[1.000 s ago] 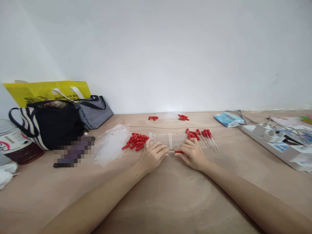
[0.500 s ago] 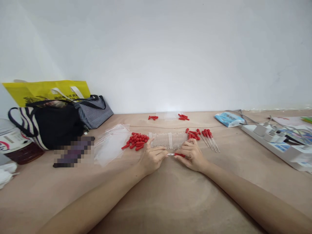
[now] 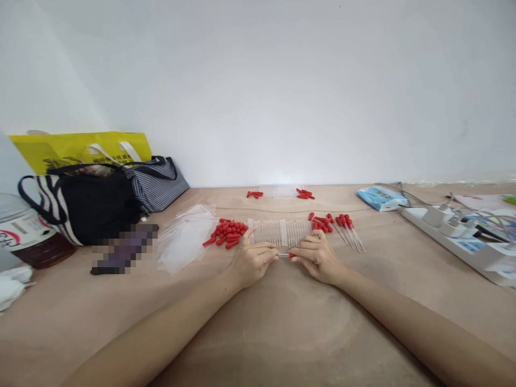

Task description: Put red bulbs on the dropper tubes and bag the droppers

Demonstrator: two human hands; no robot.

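As left hand (image 3: 253, 264) pinches clear tube (image 3: 284, 255), right hand (image 3: 317, 258) grips red bulb (image 3: 292, 255)

Tube and bulb meet between the hands, near the tube row (image 3: 266, 233). Lettering on yellow bag (image 3: 76, 146) and blue packet (image 3: 381, 199) is unreadable; brown tabletop (image 3: 258, 333) meets pale wall (image 3: 282, 97).

Bare forearms (image 3: 177, 320), bare left hand (image 3: 253, 262), bare right hand (image 3: 316, 257)

One end of the thin tube (image 3: 284, 255) is covered by the left hand (image 3: 255, 262), and most of the red bulb (image 3: 292, 255) is hidden by the right hand (image 3: 317, 255). The jar (image 3: 24, 236) and white tissue (image 3: 14, 286) are cut off by the left edge, the power strip (image 3: 459, 248) by the right. The dark object (image 3: 126, 250) is blurred into blocks.
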